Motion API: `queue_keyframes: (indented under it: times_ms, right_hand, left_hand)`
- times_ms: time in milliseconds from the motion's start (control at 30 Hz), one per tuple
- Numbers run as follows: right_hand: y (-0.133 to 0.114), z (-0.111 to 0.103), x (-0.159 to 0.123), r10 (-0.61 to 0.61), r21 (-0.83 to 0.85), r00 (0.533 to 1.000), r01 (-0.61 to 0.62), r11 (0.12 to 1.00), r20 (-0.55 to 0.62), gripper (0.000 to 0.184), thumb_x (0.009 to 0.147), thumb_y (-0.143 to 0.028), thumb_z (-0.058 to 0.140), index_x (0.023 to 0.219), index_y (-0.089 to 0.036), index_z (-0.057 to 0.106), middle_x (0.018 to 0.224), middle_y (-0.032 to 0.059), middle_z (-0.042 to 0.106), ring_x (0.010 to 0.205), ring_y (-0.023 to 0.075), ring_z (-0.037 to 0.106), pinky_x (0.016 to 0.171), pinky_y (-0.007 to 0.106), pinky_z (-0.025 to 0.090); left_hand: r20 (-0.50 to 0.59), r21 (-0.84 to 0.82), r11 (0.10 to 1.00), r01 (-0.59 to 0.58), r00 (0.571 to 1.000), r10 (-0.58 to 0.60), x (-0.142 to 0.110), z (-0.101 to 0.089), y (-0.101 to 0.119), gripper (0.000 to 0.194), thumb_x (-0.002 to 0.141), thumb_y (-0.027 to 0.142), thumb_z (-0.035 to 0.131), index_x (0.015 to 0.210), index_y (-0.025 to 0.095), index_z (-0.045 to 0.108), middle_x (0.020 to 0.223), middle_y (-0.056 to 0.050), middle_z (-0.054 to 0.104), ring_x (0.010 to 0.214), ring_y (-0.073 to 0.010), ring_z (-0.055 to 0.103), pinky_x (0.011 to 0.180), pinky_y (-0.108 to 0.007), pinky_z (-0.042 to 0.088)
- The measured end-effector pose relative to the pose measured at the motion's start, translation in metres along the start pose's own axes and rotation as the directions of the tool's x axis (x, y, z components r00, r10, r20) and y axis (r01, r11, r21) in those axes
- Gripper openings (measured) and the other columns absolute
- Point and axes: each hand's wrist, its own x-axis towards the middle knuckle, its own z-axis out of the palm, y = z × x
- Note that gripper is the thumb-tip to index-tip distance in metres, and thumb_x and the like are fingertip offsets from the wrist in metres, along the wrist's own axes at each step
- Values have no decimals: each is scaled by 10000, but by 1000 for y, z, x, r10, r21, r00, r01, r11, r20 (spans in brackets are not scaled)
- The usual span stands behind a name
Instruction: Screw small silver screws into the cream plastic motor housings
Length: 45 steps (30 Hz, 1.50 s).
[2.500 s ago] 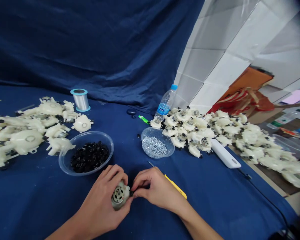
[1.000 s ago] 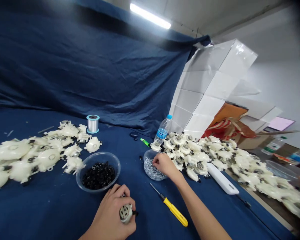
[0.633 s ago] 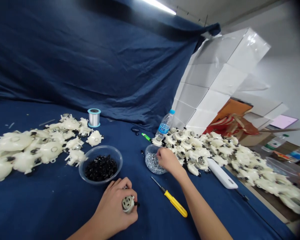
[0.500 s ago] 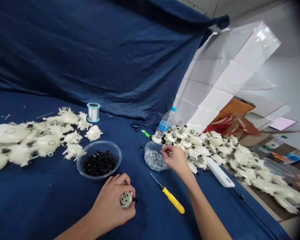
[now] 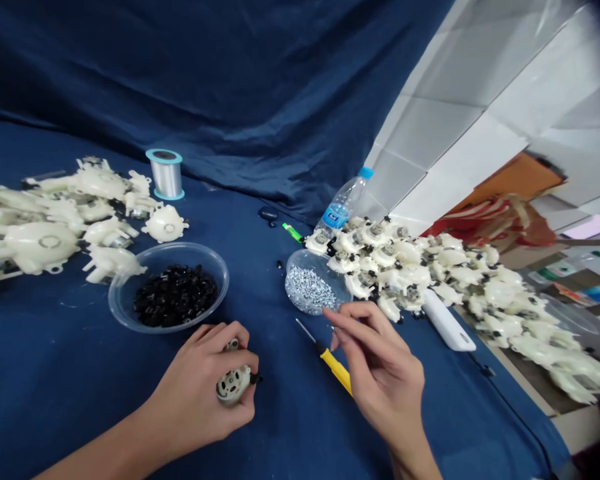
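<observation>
The left hand (image 5: 207,383) is gripping a small motor unit (image 5: 234,383), its black tip pointing toward the right hand (image 5: 375,367). The right hand is pinching a tiny screw (image 5: 333,328) between thumb and fingertips. Just beyond it, a bowl of screws (image 5: 311,303) is resting on the blue tabletop (image 5: 275,427); a yellow screwdriver (image 5: 336,372) is lying just left of it. Beyond the left hand, a bowl of black parts (image 5: 125,319) is sitting near a pile of cream housings (image 5: 43,245).
</observation>
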Motion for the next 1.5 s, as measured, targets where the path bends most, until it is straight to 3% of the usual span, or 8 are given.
queue_keyframes:
  times_ms: [300, 433, 600, 733, 967, 1500]
  right_hand:
    - [5, 23, -11, 266, 213, 941, -310, 927, 210, 265, 977, -133, 516, 1001, -246, 754, 949, 29, 613, 625, 81, 624, 613, 263, 543]
    - [6, 31, -12, 369, 340, 877, -464, 818, 308, 194, 959, -171, 562, 953, -212, 751, 910, 28, 658, 595, 71, 630, 567, 216, 551]
    - [8, 34, -12, 441, 456, 821, -569, 684, 364, 101, 892, -171, 664, 920, -199, 757, 878, 38, 730, 688, 110, 691, 636, 218, 609]
    - [10, 35, -11, 442, 409, 828, -557, 723, 346, 51, 831, -175, 740, 856, -202, 776, 816, 31, 749, 645, 117, 696, 608, 218, 594]
    - [10, 44, -14, 297, 274, 906, -381, 883, 302, 116, 764, -123, 803, 792, -235, 794, 755, 1, 751, 676, 133, 700, 633, 238, 557]
    - [18, 55, -16, 157, 179, 899, -247, 952, 409, 136, 821, -153, 762, 788, -270, 822, 745, 0, 729, 606, 103, 671, 573, 183, 518]
  left_hand:
    - [35, 33, 999, -22, 999, 21, 2, -3, -1, 201, 746, 146, 588, 884, 264, 674, 967, -5, 559, 821, -169, 568, 795, -365, 461]
    - [46, 48, 998, -37, 998, 34, 3, -4, 0, 194, 752, 137, 589, 892, 259, 647, 965, -4, 548, 813, -170, 563, 779, -362, 465]
    - [55, 74, 995, -67, 996, 63, 2, -4, -1, 204, 745, 137, 576, 900, 251, 644, 980, -13, 553, 799, -170, 563, 744, -338, 479]
    - [44, 75, 995, -67, 997, 64, 2, -3, -2, 229, 745, 142, 572, 922, 257, 662, 979, -17, 561, 794, -169, 565, 742, -331, 490]
    - [26, 49, 997, -55, 998, 54, -1, -1, -2, 230, 737, 136, 587, 916, 263, 655, 985, -8, 554, 790, -168, 561, 733, -350, 479]
    - [49, -59, 998, 23, 999, -20, 2, 0, -1, 151, 665, 128, 622, 762, 244, 626, 904, 25, 534, 749, -145, 527, 737, -337, 403]
